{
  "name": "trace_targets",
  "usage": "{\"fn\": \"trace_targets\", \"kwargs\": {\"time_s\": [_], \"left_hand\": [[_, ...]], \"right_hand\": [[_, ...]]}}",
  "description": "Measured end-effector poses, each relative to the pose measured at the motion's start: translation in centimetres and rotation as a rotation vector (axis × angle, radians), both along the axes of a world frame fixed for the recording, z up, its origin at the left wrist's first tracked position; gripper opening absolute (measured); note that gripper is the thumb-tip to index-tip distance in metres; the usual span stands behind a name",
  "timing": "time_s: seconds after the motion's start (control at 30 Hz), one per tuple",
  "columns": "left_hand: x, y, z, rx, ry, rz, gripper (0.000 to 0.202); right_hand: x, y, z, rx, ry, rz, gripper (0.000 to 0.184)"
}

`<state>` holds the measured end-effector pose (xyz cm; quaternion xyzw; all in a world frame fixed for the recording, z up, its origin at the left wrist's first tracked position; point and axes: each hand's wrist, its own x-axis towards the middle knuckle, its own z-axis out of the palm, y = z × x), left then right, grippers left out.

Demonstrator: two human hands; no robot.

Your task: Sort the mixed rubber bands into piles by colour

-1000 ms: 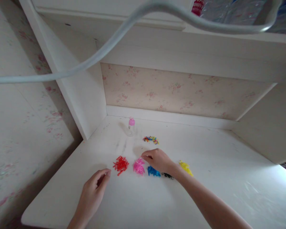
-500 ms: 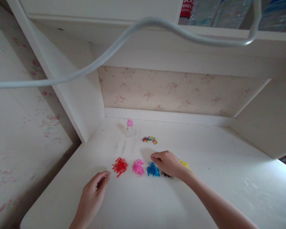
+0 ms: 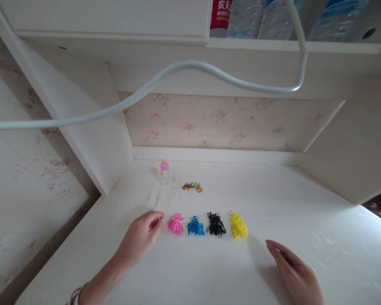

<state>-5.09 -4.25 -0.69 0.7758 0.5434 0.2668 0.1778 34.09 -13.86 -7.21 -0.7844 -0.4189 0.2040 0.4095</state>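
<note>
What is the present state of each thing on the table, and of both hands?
Left hand: pinched, hold unclear
Right hand: pinched, hold unclear
Red pieces: partly hidden by left hand
Pink pile: heaped
Blue pile: heaped
Black pile: heaped
Yellow pile: heaped
Mixed-colour pile: spread out
Bottle: upright, capped

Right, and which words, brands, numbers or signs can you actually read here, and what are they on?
"农夫": on the red label up on the shelf; the next character is cut off.
"NONGFU": same label, under those characters, slightly blurred.
The smallest line below: too blurred to read.
Clear plastic bottles beside it: no readable text.
Small bottle with the pink cap: too small to tell.
No readable numbers.
</note>
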Motion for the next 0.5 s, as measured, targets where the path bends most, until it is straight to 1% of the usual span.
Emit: {"fn": "trace_targets", "kwargs": {"time_s": [0.03,0.07,0.13,0.2,0.3,0.4,0.5], "left_hand": [[1.1,1.0,0.4,0.028,0.079,-0.028,0.027],[2.2,2.1,0.7,0.035,0.109,-0.033,0.025],[4.2,4.4,0.6,0.038,0.153,-0.028,0.021],[5.9,6.7,0.0,0.037,0.203,-0.009,0.019],[7.7,9.6,-1.1,0.031,0.271,0.034,0.020],[8.8,11.6,-2.0,0.016,0.332,0.064,0.024],[9.6,12.9,-2.7,-0.004,0.385,0.087,0.027]], "right_hand": [[0.2,-0.4,-0.4,-0.005,0.016,-0.023,0.044],[0.2,-0.6,-0.7,-0.011,0.031,-0.035,0.045],[-0.1,-0.8,-1.0,-0.017,0.060,-0.034,0.046],[-0.4,-0.7,-0.9,-0.014,0.081,-0.016,0.046],[-0.5,-0.5,-0.6,-0.008,0.100,0.003,0.045],[-0.4,-0.5,-0.5,-0.012,0.114,0.015,0.045],[-0.4,-0.6,-0.5,-0.004,0.131,0.031,0.046]]}}
